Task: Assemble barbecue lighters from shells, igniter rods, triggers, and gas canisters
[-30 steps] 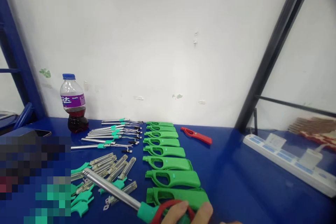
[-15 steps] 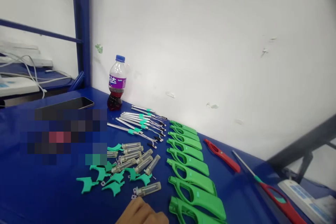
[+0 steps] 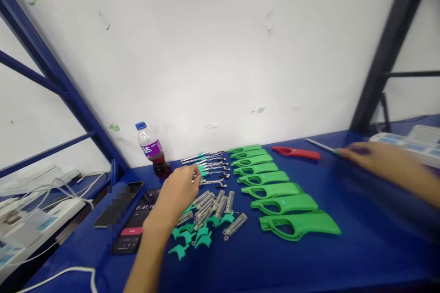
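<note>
My left hand (image 3: 180,187) reaches over the left ends of several thin metal lighter tubes (image 3: 202,159) with green collars and wires. Its fingers curl down, and anything in them is hidden. Below it lie clear fuel tanks (image 3: 220,203) and teal triggers (image 3: 202,238) in a loose cluster. On the right, my right hand (image 3: 364,153), blurred, closes around the handle of a red long-necked lighter, whose metal tube (image 3: 323,146) points up and left. Several green lighter shells (image 3: 302,225) lie in a column between the hands, near a red shell (image 3: 297,152).
A drink bottle (image 3: 151,146) stands by the wall at left. Two phones (image 3: 135,219) lie left of my forearm, one with a lit timer. White cables and power strips (image 3: 44,224) are at far left. Another white strip (image 3: 405,146) sits behind my right hand. Blue posts frame the table.
The view has turned and pulled back. My left hand has moved over the metal tubes. My right hand has come onto the red lighter. The bottle now looks tilted with the view.
</note>
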`<state>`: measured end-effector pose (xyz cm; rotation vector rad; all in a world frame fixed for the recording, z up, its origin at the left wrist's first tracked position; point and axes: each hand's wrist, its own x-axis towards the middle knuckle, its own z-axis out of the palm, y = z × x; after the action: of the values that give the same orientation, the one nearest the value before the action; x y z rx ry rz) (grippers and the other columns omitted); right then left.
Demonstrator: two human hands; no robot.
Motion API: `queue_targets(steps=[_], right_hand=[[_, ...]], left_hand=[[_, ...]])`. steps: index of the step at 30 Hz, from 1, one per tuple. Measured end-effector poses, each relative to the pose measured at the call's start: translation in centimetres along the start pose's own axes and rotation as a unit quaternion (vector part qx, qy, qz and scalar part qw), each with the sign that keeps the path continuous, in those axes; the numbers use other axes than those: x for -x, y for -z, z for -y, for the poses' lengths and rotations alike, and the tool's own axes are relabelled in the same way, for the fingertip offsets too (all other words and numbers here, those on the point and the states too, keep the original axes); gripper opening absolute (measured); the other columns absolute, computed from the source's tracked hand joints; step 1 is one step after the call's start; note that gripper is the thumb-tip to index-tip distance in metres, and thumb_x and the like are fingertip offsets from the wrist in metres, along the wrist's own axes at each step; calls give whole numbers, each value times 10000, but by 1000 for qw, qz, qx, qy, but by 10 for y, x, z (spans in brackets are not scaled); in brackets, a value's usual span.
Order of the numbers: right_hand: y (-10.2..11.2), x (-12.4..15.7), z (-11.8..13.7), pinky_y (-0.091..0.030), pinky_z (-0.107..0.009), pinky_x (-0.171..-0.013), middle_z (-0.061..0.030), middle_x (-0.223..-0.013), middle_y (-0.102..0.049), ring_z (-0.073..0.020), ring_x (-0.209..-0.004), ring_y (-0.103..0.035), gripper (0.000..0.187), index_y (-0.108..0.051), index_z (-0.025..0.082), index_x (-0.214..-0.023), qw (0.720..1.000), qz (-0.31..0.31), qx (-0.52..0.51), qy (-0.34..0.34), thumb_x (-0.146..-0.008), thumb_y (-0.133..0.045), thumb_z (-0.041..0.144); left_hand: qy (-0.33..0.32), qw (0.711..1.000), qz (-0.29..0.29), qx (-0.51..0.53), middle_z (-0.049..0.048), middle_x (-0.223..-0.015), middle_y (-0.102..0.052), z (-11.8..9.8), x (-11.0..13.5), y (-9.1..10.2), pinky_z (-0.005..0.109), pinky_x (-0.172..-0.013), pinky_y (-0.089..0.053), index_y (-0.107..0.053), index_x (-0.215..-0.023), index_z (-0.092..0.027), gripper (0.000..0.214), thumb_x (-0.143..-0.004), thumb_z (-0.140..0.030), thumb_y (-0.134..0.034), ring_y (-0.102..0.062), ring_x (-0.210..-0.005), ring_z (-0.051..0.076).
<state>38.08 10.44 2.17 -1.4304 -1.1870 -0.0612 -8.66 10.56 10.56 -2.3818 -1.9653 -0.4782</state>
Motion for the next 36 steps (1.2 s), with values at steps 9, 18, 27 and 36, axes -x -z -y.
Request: queue_targets(steps=[9, 18, 27, 36], right_hand=[[-72, -47, -26, -622, -472, -958, -101, -1338, -692, -252, -1127, -715, 355, -669, 186, -1330, 891, 354, 268, 89, -1047, -706, 396], [-62, -55, -49, -617, -475, -971, -102, -1353, -688, -258, -1144, -711, 355, -669, 191, -1336, 852, 395, 328, 98, -1054, -694, 404], [-52, -57, -47, -614, -466, -976, -96, -1341, -695, -249, -1134, -711, 318, -687, 199, -1301, 881, 373, 274, 97, -1059, -686, 405], [16, 18, 59, -559, -334, -880, -34, -1205, -762, -255, -1023, -726, 398, -733, 319, -1238, 891, 404, 103, 179, -1039, -610, 641]], left_hand=[[0, 1000, 9, -15, 138, -1152, -779, 64, 10, -35, 414, -959, -551, -711, -1110, -188, 232, -1016, -198, -500, -733, -1117, 318], [-23, 999, 31, 15, 82, -1137, -777, 78, 1, -49, 430, -1030, -552, -733, -1090, -182, 138, -1050, -248, -617, -729, -1123, 265], [-38, 998, 37, -36, 92, -1280, -712, 97, -9, -62, 502, -1012, -593, -707, -1226, -174, 245, -1053, -347, -706, -701, -1163, 271], [-81, 994, 60, -37, 80, -1212, -725, 116, -22, -71, 462, -944, -619, -708, -1192, -164, 237, -1051, -355, -710, -721, -1076, 246]])
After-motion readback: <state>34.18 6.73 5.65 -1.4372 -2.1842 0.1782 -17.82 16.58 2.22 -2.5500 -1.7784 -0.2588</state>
